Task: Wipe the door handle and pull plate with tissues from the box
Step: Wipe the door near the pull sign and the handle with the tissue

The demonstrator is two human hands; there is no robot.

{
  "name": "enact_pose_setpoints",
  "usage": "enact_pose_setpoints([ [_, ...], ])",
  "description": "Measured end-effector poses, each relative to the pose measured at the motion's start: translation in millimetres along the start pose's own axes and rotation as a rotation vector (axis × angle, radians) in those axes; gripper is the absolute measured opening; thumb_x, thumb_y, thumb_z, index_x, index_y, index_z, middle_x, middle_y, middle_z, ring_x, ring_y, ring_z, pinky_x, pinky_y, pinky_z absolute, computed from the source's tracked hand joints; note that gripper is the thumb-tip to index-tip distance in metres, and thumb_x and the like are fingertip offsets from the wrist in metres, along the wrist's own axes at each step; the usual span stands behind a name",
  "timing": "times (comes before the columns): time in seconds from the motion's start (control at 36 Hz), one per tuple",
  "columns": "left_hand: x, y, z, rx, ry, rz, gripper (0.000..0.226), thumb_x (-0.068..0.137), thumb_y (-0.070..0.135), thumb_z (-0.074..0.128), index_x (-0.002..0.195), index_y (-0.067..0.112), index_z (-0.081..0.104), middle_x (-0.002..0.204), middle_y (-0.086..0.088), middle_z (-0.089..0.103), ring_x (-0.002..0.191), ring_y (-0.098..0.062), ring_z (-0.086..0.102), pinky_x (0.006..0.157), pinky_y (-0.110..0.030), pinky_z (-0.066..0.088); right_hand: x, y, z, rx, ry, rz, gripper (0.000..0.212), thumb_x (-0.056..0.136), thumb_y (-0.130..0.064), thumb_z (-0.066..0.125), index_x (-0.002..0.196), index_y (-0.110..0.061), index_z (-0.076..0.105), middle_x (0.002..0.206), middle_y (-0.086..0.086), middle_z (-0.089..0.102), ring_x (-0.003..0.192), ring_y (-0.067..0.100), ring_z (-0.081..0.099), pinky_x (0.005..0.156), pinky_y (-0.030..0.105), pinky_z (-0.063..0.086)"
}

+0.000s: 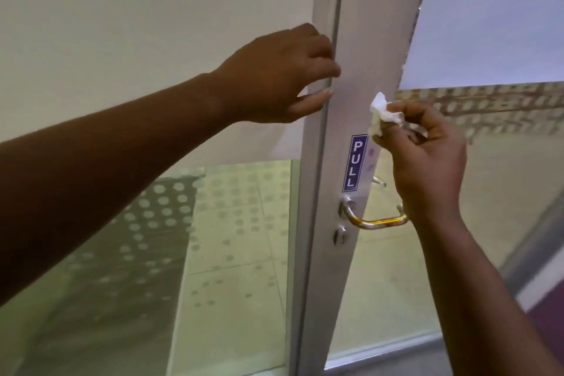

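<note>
A blue PULL plate (354, 163) is stuck upright on the grey metal door stile (369, 40). Below it, a shiny curved door handle (378, 221) sticks out to the right, with a keyhole (339, 235) underneath. My right hand (427, 159) pinches a crumpled white tissue (383, 114) against the stile just above and right of the plate. My left hand (283, 76) rests its fingertips on the stile's left edge, higher up, and holds nothing. The tissue box is not in view.
Frosted glass panels (152, 40) flank the stile on both sides, with dotted strips lower down. A tiled floor (238, 268) shows through the clear lower glass. The door's bottom rail (381, 351) runs across at the lower right.
</note>
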State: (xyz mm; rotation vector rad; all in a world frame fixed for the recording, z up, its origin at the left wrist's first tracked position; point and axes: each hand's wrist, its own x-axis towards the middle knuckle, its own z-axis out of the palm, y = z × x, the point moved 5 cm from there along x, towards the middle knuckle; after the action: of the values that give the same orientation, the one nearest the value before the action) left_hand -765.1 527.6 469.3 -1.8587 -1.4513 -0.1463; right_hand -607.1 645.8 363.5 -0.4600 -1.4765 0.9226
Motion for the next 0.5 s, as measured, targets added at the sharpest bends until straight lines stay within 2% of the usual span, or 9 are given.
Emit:
enact_pose_setpoints([
  [0.06,8,2,6,0.073,-0.026,0.059,0.052,0.104,0.043,0.040,0.134,0.007,0.063,0.133,-0.017,0.063,0.126,-0.031,0.056,0.098,-0.043,0.050,8,12,-12,-0.013,0.019,0.060,0.017,0.083,-0.013,0.068,0.094,-0.025,0.074,0.077,-0.007,0.071,0.071,0.010,0.065,0.079,0.045,0.062],
  [0.17,14,3,22,0.201,-0.015,0.167,0.051,0.105,0.039,0.043,0.136,0.003,0.060,0.139,-0.021,0.060,0.137,-0.037,0.050,0.113,-0.048,0.043,13,31,-25,-0.042,0.012,0.157,0.020,0.079,-0.016,0.070,0.098,-0.022,0.075,0.079,-0.008,0.074,0.069,0.009,0.062,0.067,0.031,0.052],
  [0.25,13,3,34,0.223,0.014,0.227,0.056,0.104,0.040,0.045,0.140,-0.001,0.056,0.139,-0.024,0.060,0.140,-0.040,0.047,0.115,-0.050,0.040,12,43,-26,-0.063,0.008,0.201,0.032,0.076,-0.035,0.078,0.104,-0.020,0.073,0.091,-0.011,0.075,0.076,-0.001,0.068,0.068,0.020,0.054],
  [0.28,12,3,37,0.217,0.018,0.232,0.059,0.104,0.043,0.044,0.142,-0.001,0.054,0.141,-0.024,0.058,0.142,-0.041,0.045,0.116,-0.052,0.039,12,47,-25,-0.082,0.012,0.216,0.040,0.074,-0.044,0.079,0.105,-0.020,0.073,0.092,-0.012,0.073,0.077,-0.001,0.068,0.069,0.021,0.055],
  [0.33,10,1,42,0.219,0.020,0.233,0.065,0.105,0.047,0.039,0.147,-0.001,0.048,0.146,-0.024,0.053,0.147,-0.041,0.038,0.118,-0.054,0.036,12,54,-22,-0.139,0.027,0.234,0.045,0.075,-0.052,0.076,0.107,-0.021,0.073,0.097,-0.007,0.073,0.080,0.004,0.069,0.077,0.030,0.058],
  [0.42,8,-5,46,0.258,0.036,0.226,0.072,0.105,0.052,0.029,0.153,-0.001,0.038,0.156,-0.026,0.042,0.153,-0.042,0.027,0.123,-0.056,0.029,11,59,-18,-0.271,0.056,0.210,0.029,0.084,-0.043,0.069,0.106,-0.025,0.072,0.108,0.004,0.072,0.087,0.012,0.072,0.083,0.037,0.059],
  [0.5,7,-11,51,0.317,0.055,0.252,0.076,0.105,0.054,0.023,0.158,-0.001,0.028,0.164,-0.026,0.030,0.157,-0.041,0.017,0.126,-0.055,0.022,10,64,-12,-0.393,0.078,0.169,0.011,0.087,-0.029,0.068,0.097,-0.029,0.073,0.105,0.001,0.072,0.084,0.008,0.072,0.077,0.024,0.056],
])
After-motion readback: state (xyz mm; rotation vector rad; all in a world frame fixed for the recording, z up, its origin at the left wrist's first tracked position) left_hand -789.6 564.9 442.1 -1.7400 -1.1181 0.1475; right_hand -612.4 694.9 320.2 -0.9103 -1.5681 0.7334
